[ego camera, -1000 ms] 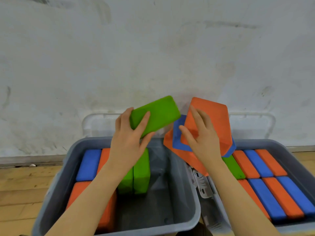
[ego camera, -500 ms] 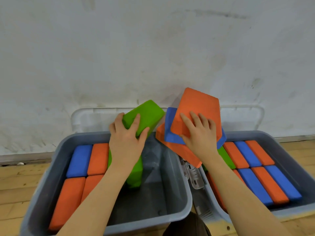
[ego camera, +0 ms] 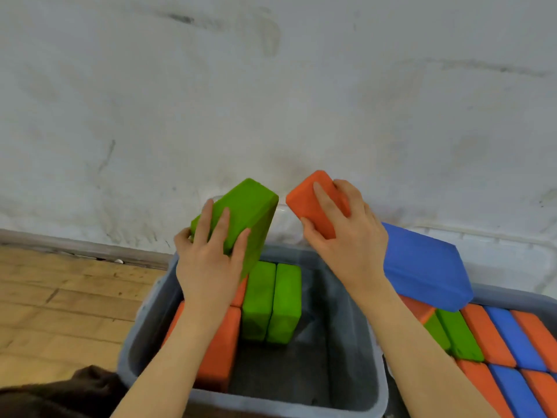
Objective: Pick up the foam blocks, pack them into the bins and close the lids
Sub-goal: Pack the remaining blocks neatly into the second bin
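Dark cloth (ego camera: pixel 75 390) filled the lower left corner, nearest the camera, lying over the wooden floor (ego camera: pixel 60 303). Beyond it stood the left bin (ego camera: pixel 144 336), grey plastic with rounded corners, its lid off. Inside, orange blocks (ego camera: pixel 220 351) were packed along the left side, partly hidden by the forearm, and two green blocks (ego camera: pixel 271 303) stood on edge side by side in the middle, touching each other; the right part of the floor of that bin was bare. Just to the right sat the right bin (ego camera: pixel 512 297), filled with rows of orange, blue and green blocks (ego camera: pixel 497 342) lying close together. A large blue block (ego camera: pixel 422 267) rested tilted on top of those rows, near the back rim.

Above the left bin, the left hand (ego camera: pixel 208 260) gripped a green block (ego camera: pixel 244 212), fingers spread over its near face and thumb round its left edge; the block was tilted, its top leaning right. The right hand (ego camera: pixel 346 233) clutched an orange block (ego camera: pixel 316 200), fingers curled over its top and thumb beneath, tilted the opposite way. The two held blocks were close but apart. All blocks looked matte, with softly rounded corners.

Behind the bins, pale lids (ego camera: pixel 497 245) leaned against the scuffed white wall (ego camera: pixel 271 86).
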`<state>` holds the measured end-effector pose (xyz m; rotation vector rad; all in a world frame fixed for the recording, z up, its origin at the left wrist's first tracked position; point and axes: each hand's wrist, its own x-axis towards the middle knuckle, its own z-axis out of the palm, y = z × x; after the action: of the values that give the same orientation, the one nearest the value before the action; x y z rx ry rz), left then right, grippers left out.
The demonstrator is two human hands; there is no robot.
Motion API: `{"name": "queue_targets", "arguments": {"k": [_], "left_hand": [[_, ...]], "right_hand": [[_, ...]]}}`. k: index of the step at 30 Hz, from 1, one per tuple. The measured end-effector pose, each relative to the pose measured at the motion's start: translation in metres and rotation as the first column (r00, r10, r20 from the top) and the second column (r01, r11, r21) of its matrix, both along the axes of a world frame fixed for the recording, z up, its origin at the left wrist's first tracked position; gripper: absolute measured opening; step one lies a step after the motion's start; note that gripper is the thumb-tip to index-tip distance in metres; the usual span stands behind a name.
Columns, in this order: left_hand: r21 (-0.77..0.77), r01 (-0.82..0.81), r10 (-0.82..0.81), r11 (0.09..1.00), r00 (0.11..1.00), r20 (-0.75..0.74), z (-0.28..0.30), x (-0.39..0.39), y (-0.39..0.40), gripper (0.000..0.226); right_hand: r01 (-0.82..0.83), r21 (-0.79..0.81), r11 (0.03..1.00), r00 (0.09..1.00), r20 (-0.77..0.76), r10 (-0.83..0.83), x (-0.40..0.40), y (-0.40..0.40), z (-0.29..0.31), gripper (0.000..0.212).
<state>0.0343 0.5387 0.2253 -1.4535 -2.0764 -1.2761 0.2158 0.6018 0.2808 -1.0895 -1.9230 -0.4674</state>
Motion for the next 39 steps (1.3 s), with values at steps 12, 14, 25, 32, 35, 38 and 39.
{"name": "queue_targets", "arguments": {"k": [12,14,25,32,35,38,39], "left_hand": [[-0.219,-0.060,0.053,0.974,0.998,-0.038,-0.036,-0.030,-0.016,0.059],[-0.277,-0.057,0.047,0.959,0.998,-0.041,-0.031,-0.033,-0.011,0.063],[-0.538,-0.021,-0.099,0.843,0.976,-0.193,-0.012,-0.028,-0.004,0.062],[-0.632,0.045,-0.194,0.774,0.966,-0.169,-0.004,-0.022,-0.002,0.059],[-0.461,0.099,-0.179,0.882,0.975,-0.134,-0.004,-0.013,-0.014,0.060],[-0.390,0.080,-0.113,0.917,0.992,-0.061,0.007,0.007,-0.024,0.054],[-0.404,0.079,-0.102,0.911,0.994,-0.036,0.011,0.015,-0.025,0.051]], "right_hand": [[-0.035,-0.638,0.769,0.993,-0.108,-0.044,-0.054,-0.003,-0.052,0.053],[-0.022,-0.674,0.738,0.997,-0.071,-0.035,-0.059,0.001,-0.057,0.054],[-0.094,-0.739,0.667,0.948,0.138,0.287,-0.030,0.017,-0.053,0.065],[-0.105,-0.767,0.633,0.931,0.148,0.333,-0.018,0.008,-0.052,0.071],[-0.118,-0.747,0.655,0.958,0.088,0.274,-0.015,-0.004,-0.043,0.066],[-0.118,-0.726,0.677,0.984,0.007,0.180,-0.006,-0.024,-0.031,0.063],[-0.111,-0.730,0.674,0.988,-0.006,0.156,0.000,-0.031,-0.028,0.062]]}}
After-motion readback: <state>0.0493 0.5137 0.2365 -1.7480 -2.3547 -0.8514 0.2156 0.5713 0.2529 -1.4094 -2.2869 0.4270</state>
